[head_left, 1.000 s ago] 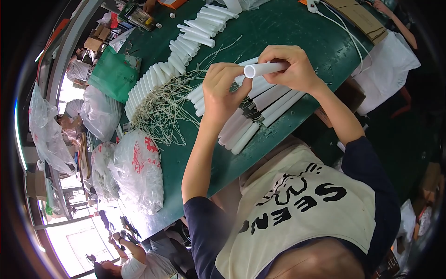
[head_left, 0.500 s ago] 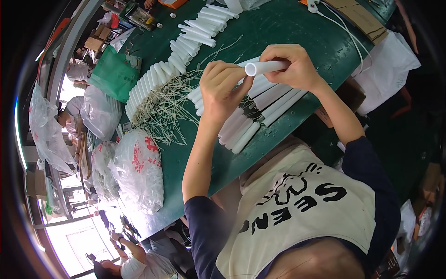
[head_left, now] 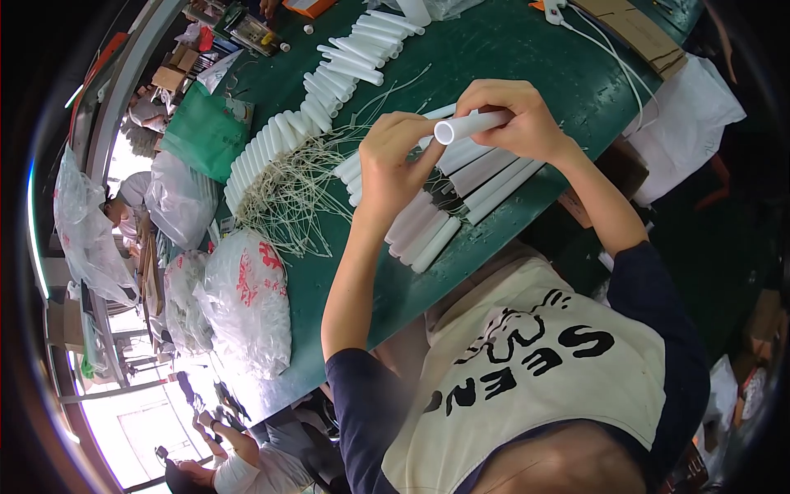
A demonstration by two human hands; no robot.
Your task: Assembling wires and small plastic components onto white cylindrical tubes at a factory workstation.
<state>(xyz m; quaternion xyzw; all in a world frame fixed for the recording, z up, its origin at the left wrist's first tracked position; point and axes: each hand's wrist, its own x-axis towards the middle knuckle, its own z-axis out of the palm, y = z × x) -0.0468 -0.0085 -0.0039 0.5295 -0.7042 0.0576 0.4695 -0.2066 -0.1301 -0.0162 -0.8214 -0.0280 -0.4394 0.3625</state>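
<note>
My right hand (head_left: pixel 518 119) is closed around a white hollow tube (head_left: pixel 471 126), its open end toward my left. Beside that open end, my left hand (head_left: pixel 393 160) has its thumb and fingers bent toward each other; what lies between them, if anything, I cannot make out. Under both hands, more white tubes (head_left: pixel 504 188) lie in rows on the green table (head_left: pixel 329 309). Dark gaps with bits of wire show between the rows. Left of my left hand spreads a tangle of thin pale wires (head_left: pixel 288 193).
A long curved row of white tubes (head_left: pixel 329 86) runs to the table's far side. Plastic bags (head_left: pixel 247 305) and a green bag (head_left: pixel 204 132) stand at the left. A white cable (head_left: pixel 617 62) and cardboard (head_left: pixel 634 33) lie far right. Another person (head_left: pixel 247 461) sits at lower left.
My left hand's fingertips have drawn back slightly from the tube's open end. My right hand still holds the tube, which is tilted a little differently.
</note>
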